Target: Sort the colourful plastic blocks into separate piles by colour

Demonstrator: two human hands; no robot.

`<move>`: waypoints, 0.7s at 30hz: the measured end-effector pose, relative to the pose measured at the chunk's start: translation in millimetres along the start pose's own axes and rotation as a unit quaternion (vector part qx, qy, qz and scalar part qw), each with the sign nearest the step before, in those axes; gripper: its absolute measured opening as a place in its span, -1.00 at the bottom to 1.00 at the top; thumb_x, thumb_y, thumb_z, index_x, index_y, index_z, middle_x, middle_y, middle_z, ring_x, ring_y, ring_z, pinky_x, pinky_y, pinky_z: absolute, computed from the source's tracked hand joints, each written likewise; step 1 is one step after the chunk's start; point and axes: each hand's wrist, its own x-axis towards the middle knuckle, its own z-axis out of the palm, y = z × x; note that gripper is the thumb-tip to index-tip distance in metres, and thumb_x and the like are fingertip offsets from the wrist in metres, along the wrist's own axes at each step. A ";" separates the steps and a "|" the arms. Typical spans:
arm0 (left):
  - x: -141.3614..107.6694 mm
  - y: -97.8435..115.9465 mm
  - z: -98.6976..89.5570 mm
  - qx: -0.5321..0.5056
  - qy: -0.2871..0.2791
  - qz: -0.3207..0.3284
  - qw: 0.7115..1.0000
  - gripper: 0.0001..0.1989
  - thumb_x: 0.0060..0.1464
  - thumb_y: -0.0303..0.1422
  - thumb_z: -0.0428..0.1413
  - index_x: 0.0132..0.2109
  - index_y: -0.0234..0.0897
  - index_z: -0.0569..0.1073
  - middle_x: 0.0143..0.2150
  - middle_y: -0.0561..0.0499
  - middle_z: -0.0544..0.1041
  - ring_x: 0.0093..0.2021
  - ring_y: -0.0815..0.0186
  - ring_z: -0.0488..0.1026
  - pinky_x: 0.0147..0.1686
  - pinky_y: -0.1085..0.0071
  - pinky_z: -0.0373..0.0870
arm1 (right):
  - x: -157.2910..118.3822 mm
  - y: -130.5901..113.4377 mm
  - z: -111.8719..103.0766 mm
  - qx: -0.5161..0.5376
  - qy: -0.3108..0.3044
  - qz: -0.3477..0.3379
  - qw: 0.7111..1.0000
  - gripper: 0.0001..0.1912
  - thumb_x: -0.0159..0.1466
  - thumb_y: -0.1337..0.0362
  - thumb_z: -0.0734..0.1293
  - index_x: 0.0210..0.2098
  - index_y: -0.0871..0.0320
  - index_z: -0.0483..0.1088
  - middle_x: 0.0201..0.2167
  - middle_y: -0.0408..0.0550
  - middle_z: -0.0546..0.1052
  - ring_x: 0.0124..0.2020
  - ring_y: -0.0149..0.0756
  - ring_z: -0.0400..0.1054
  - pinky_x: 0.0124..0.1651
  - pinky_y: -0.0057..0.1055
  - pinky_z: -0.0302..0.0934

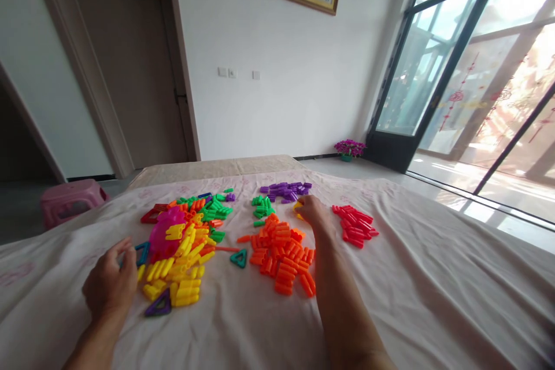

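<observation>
My left hand (110,280) is closed at the left edge of the mixed pile, its fingers curled on a blue plastic frame piece (142,253). Beside it lie yellow plastic building pieces (186,292), a pink dish-like piece (167,234) and a purple triangle (159,304). Farther forward, my right hand (311,209) pinches yellow building pieces (297,208), partly hidden by the fingers. Its forearm passes along the right side of the orange pieces (281,251). Purple pieces (286,191) lie just beyond that hand, and green pieces (262,207) to its left.
Red pieces (354,225) form a group on the right of the cloth-covered table (416,289). A teal triangle (238,258) lies between the yellow and orange piles. More green pieces (214,208) sit at the back left. A pink stool (73,199) stands beyond the table.
</observation>
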 end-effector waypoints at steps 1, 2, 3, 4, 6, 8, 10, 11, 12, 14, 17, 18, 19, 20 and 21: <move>2.9 -5.8 0.7 0.029 -0.014 -0.033 0.999 -0.48 0.25 -0.15 -0.07 0.21 -0.24 0.52 0.17 -0.24 0.61 0.02 -0.15 0.57 0.00 0.00 0.46 | 1.0 4.3 -0.1 0.005 0.003 0.029 1.000 -0.61 0.26 0.29 0.32 0.05 0.11 0.59 -0.05 0.13 0.62 -0.09 -0.14 0.52 -0.19 -0.40 0.23; 4.9 -9.9 1.8 0.050 -0.029 -0.052 0.997 -0.46 0.24 -0.15 -0.06 0.23 -0.25 0.51 0.17 -0.27 0.61 -0.01 -0.17 0.58 -0.04 -0.02 0.46 | 2.1 7.2 -1.1 0.009 0.011 0.059 0.998 -0.59 0.28 0.29 0.32 0.09 0.10 0.57 0.00 0.15 0.61 -0.04 -0.11 0.51 -0.16 -0.38 0.24; 6.2 -12.3 3.4 0.058 -0.044 -0.057 0.996 -0.44 0.24 -0.13 -0.07 0.25 -0.27 0.50 0.18 -0.30 0.60 -0.02 -0.19 0.58 -0.05 -0.02 0.45 | 3.3 8.6 -2.8 0.011 0.023 0.083 0.996 -0.56 0.29 0.28 0.31 0.13 0.09 0.55 0.05 0.17 0.59 0.02 -0.09 0.49 -0.12 -0.37 0.26; 6.6 -13.2 5.3 0.051 -0.057 -0.054 0.996 -0.42 0.26 -0.11 -0.09 0.26 -0.29 0.50 0.18 -0.32 0.59 0.00 -0.19 0.57 -0.04 -0.02 0.45 | 4.3 7.9 -4.8 0.012 0.040 0.091 0.995 -0.54 0.31 0.27 0.30 0.17 0.09 0.53 0.10 0.18 0.57 0.07 -0.07 0.48 -0.08 -0.36 0.26; 6.3 -12.1 9.6 0.015 -0.077 -0.033 0.996 -0.39 0.29 -0.09 -0.14 0.27 -0.32 0.48 0.21 -0.33 0.58 0.08 -0.15 0.55 0.02 0.03 0.44 | 5.1 -1.2 -8.4 0.024 0.067 0.075 0.995 -0.53 0.33 0.27 0.28 0.21 0.08 0.50 0.14 0.16 0.56 0.12 -0.07 0.45 -0.03 -0.35 0.27; 5.7 -9.9 13.7 -0.008 -0.094 -0.021 0.995 -0.39 0.28 -0.08 -0.13 0.27 -0.33 0.48 0.20 -0.32 0.58 0.12 -0.10 0.55 0.05 0.09 0.44 | 2.3 -21.7 -8.3 0.053 0.070 0.016 0.996 -0.55 0.35 0.29 0.27 0.19 0.07 0.52 0.10 0.08 0.59 0.11 -0.12 0.47 0.00 -0.38 0.27; 6.0 -9.5 16.8 -0.005 -0.104 -0.023 0.994 -0.39 0.26 -0.06 -0.09 0.26 -0.30 0.49 0.16 -0.31 0.60 0.09 -0.09 0.56 0.02 0.11 0.47 | -5.9 -51.6 -1.4 0.086 0.042 -0.074 0.993 -0.58 0.35 0.33 0.26 0.14 0.07 0.55 0.03 0.01 0.64 0.05 -0.20 0.50 0.01 -0.42 0.27; 6.5 -10.2 18.0 -0.003 -0.106 -0.023 0.994 -0.40 0.25 -0.06 -0.07 0.25 -0.28 0.50 0.15 -0.30 0.61 0.08 -0.08 0.56 0.00 0.12 0.47 | -12.1 -68.4 5.2 0.099 0.016 -0.127 0.987 -0.60 0.35 0.35 0.26 0.11 0.06 0.56 0.01 -0.02 0.65 0.02 -0.22 0.52 0.01 -0.44 0.28; 7.1 -11.4 19.0 -0.004 -0.107 -0.021 0.994 -0.41 0.24 -0.06 -0.06 0.25 -0.27 0.50 0.14 -0.29 0.61 0.08 -0.07 0.57 -0.01 0.12 0.48 | -19.5 -85.4 13.6 0.106 -0.015 -0.177 0.978 -0.61 0.35 0.36 0.26 0.08 0.07 0.58 -0.01 -0.03 0.66 0.01 -0.24 0.53 0.01 -0.45 0.28; 8.3 -14.5 20.6 -0.010 -0.105 -0.016 0.994 -0.43 0.24 -0.08 -0.05 0.23 -0.27 0.51 0.15 -0.27 0.61 0.09 -0.07 0.56 -0.01 0.13 0.47 | -36.8 -116.5 35.1 0.106 -0.072 -0.265 0.956 -0.65 0.33 0.38 0.30 0.03 0.09 0.60 -0.01 -0.02 0.66 0.00 -0.24 0.53 0.02 -0.45 0.29; 9.5 -18.7 23.2 -0.017 -0.102 0.000 0.995 -0.44 0.23 -0.09 -0.04 0.21 -0.28 0.53 0.14 -0.28 0.62 0.08 -0.08 0.56 -0.01 0.13 0.46 | -63.7 -149.0 71.0 0.106 -0.120 -0.360 0.919 -0.67 0.32 0.38 0.35 0.04 0.07 0.59 0.05 0.01 0.63 0.06 -0.19 0.50 0.07 -0.40 0.30; 9.7 -19.5 24.0 -0.018 -0.103 0.004 0.995 -0.44 0.23 -0.10 -0.04 0.21 -0.28 0.53 0.13 -0.28 0.62 0.08 -0.08 0.56 -0.02 0.13 0.46 | -71.4 -155.6 81.7 0.104 -0.126 -0.382 0.909 -0.69 0.33 0.35 0.36 0.03 0.08 0.58 0.04 0.02 0.63 0.08 -0.18 0.49 0.08 -0.38 0.31; 9.8 -19.8 24.8 -0.020 -0.103 0.008 0.994 -0.44 0.23 -0.10 -0.04 0.21 -0.28 0.53 0.12 -0.28 0.63 0.08 -0.07 0.56 -0.02 0.14 0.46 | -78.0 -160.3 90.9 0.098 -0.129 -0.400 0.902 -0.73 0.34 0.31 0.37 0.02 0.08 0.58 0.03 0.03 0.62 0.08 -0.16 0.49 0.08 -0.36 0.32; 9.9 -19.8 25.4 -0.021 -0.104 0.010 0.994 -0.45 0.23 -0.10 -0.04 0.21 -0.28 0.54 0.13 -0.27 0.63 0.08 -0.06 0.56 -0.01 0.14 0.46 | -83.4 -163.5 98.5 0.089 -0.132 -0.413 0.897 -0.75 0.35 0.27 0.38 0.00 0.09 0.58 0.01 0.04 0.62 0.07 -0.15 0.48 0.07 -0.34 0.33; 10.0 -19.3 25.7 -0.021 -0.103 0.010 0.994 -0.45 0.24 -0.10 -0.04 0.20 -0.27 0.54 0.13 -0.27 0.62 0.09 -0.06 0.56 0.00 0.15 0.46 | -87.6 -165.6 104.4 0.078 -0.132 -0.420 0.894 -0.76 0.35 0.23 0.39 -0.01 0.10 0.57 0.01 0.06 0.61 0.07 -0.13 0.48 0.04 -0.33 0.34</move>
